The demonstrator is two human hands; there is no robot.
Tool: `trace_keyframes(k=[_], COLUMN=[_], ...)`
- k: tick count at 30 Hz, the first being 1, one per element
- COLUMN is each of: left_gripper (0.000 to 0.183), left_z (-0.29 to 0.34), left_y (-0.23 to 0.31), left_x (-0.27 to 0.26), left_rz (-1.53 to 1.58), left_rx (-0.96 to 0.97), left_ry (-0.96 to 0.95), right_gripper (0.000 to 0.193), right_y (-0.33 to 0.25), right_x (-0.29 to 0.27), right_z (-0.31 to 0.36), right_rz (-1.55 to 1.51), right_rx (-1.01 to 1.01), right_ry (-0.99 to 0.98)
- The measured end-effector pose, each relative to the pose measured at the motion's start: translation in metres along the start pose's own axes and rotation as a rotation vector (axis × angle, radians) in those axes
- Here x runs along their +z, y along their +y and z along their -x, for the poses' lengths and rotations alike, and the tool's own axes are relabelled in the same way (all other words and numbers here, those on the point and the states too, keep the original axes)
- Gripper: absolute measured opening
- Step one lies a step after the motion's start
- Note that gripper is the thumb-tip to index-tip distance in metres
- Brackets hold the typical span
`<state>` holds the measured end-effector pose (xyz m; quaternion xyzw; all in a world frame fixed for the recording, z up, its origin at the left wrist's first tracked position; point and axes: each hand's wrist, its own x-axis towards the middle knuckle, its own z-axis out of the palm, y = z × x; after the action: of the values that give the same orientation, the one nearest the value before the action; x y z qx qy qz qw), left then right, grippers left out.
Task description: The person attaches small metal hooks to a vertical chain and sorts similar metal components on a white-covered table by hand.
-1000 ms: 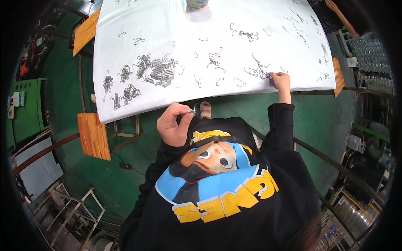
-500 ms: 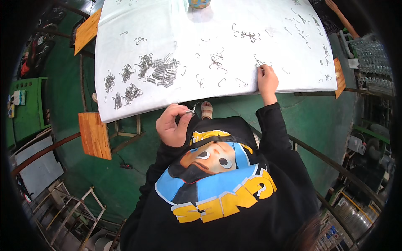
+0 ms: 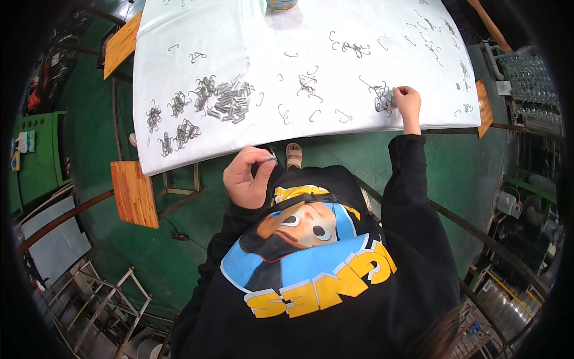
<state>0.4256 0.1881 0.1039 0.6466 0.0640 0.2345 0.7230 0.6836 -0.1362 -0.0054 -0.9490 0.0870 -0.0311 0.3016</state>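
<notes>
My left hand (image 3: 247, 178) is held just off the table's front edge, thumb and fingers pinched on a small shiny metal piece (image 3: 272, 158). Its exact kind is too small to tell. Over the right part of the table, my right hand (image 3: 408, 103) has its fingertips pressed together at the right side of a tangled pile of thin wire hooks (image 3: 381, 99). Whatever lies between those fingertips is hidden. More loose wire hooks (image 3: 307, 84) are scattered across the middle of the white-covered table (image 3: 263, 131).
Short grey metal strips (image 3: 233, 102) lie heaped at the left, beside several bunches of hooks (image 3: 187, 130). A patterned round container (image 3: 281, 4) stands at the far edge. Wooden stools (image 3: 135, 194) flank the table. Another person's arm (image 3: 490, 25) shows at the far right.
My right hand has moved right, from the top of the hooks to the side of the pile, which now shows uncovered. My left hand has barely moved and still pinches the metal piece.
</notes>
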Motion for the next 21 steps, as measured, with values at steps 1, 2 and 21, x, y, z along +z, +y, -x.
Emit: trace_keyframes(k=[1,2,21], left_gripper=[0.011,0.011,0.012], left_z=[0.0,0.0,0.001], left_y=[0.0,0.001,0.002], left_x=[0.001,0.002,-0.003], left_rz=[0.0,-0.003,-0.057], left_rx=[-0.003,-0.005,0.018], left_ry=[-0.001,-0.003,0.013], right_gripper=[0.02,0.018,0.021], right_y=[0.001,0.002,-0.058], right_x=[0.006,0.011,0.018], right_z=[-0.007,-0.013,-0.044], right_rz=[0.006,0.013,-0.105], right_rx=[-0.014,-0.025,-0.143], right_ry=[-0.05,-0.098,0.141])
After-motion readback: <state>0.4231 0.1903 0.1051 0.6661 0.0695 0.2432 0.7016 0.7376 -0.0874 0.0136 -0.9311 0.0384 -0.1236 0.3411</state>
